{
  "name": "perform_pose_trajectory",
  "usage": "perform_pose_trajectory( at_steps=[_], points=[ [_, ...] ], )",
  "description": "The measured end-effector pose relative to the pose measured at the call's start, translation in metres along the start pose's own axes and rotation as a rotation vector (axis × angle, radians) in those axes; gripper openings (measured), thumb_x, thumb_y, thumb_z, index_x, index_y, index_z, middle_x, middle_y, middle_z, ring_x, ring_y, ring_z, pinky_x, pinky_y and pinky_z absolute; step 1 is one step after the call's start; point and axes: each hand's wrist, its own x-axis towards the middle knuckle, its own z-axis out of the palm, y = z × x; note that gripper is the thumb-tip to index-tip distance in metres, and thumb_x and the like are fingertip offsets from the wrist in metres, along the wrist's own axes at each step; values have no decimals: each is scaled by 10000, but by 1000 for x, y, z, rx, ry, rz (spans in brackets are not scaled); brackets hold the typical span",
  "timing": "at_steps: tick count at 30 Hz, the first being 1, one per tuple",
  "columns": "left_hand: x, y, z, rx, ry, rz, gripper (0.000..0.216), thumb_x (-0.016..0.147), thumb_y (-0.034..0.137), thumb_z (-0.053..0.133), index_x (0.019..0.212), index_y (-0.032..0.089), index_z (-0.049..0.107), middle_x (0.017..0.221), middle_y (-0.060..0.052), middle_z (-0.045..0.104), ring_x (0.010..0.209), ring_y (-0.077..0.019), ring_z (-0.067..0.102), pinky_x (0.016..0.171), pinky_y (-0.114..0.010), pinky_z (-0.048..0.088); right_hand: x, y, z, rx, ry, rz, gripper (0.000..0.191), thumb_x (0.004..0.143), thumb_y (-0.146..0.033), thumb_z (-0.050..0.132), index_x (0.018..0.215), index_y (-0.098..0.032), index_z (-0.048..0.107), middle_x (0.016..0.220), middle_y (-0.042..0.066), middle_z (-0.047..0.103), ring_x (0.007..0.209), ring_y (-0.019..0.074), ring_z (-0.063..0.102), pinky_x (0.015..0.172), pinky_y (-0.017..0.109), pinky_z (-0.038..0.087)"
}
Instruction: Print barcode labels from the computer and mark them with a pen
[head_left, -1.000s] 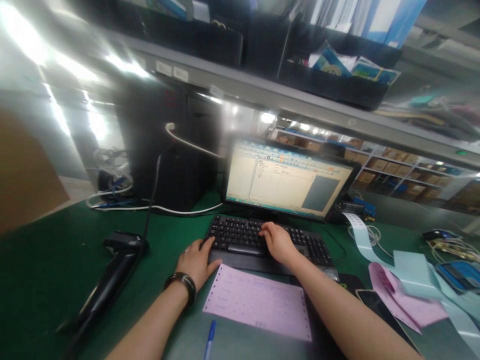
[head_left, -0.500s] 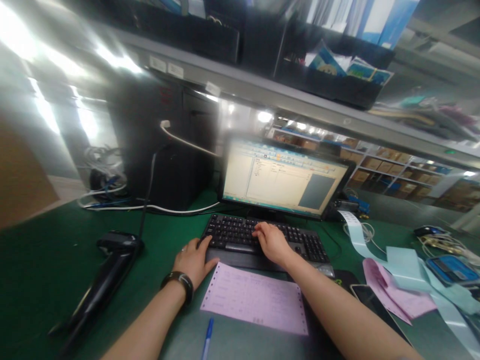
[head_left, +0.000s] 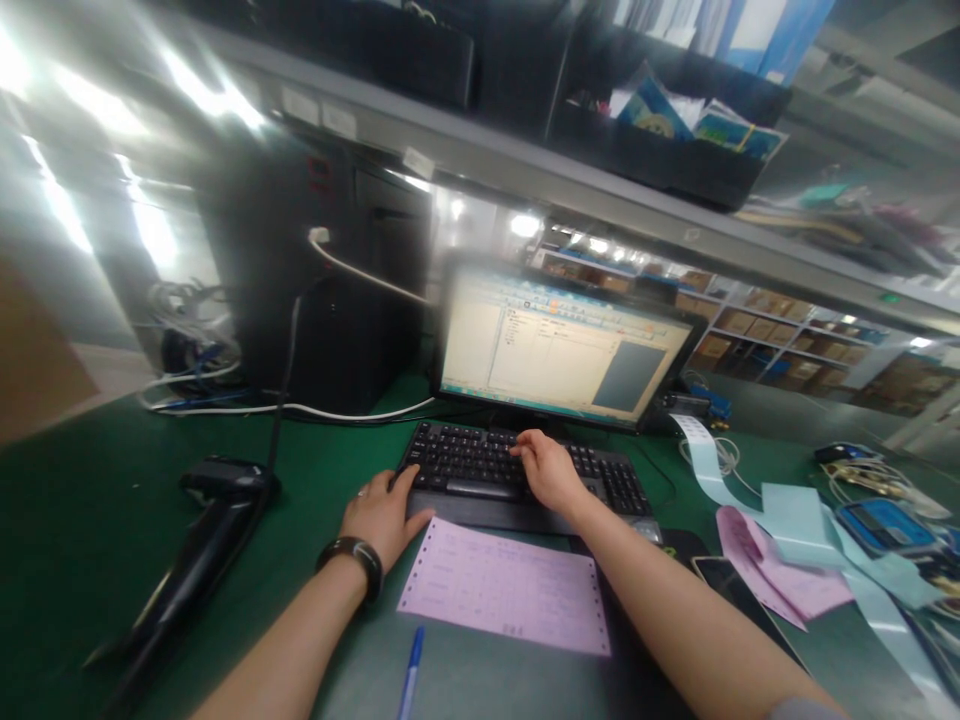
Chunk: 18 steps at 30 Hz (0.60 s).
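A black keyboard (head_left: 480, 470) lies on the green desk in front of a lit monitor (head_left: 555, 350). At its left end rests my left hand (head_left: 381, 515), fingers apart, with the fingertips on the keyboard's edge and a dark bangle at the wrist. My right hand (head_left: 551, 470) is over the middle keys, its fingers bent toward them and holding nothing. Just below the keyboard a pink printed form (head_left: 506, 590) with punched side strips lies flat between my forearms. Below that form is a blue pen (head_left: 411, 670).
A black barcode scanner (head_left: 202, 550) on its stand is at the left. Behind it stands a black computer tower (head_left: 330, 290). To the right lie a phone (head_left: 742, 605), folded pink paper (head_left: 780, 570) and a pale label strip (head_left: 705, 465). A shelf (head_left: 510, 165) crosses above the monitor.
The view has shifted slightly, so the scene sits a little further left. My right hand has moved slightly to the right over the keys; my left hand stays at the keyboard's left end.
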Motion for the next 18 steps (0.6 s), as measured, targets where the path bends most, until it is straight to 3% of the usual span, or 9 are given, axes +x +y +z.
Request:
perform_pose_trajectory(
  at_steps=[11,18],
  points=[
    [-1,2,-2,0,1,3,598,831,464,470,1362,201,389,1236,-157,475,1074,-299,513,910,-403,409,-4,-26,15,6,-116,-144,207,906,-142,407,1065,-201,526,989,21,685,963,167,565,869,290,400],
    [-1,2,-3,0,-10,-4,603,828,469,473,1363,205,387,1257,-161,465,1100,-300,498,920,-404,400,3,-29,22,5,-100,-159,280,896,-111,373,1138,-197,485,1123,36,632,1041,167,530,924,319,387]
  ],
)
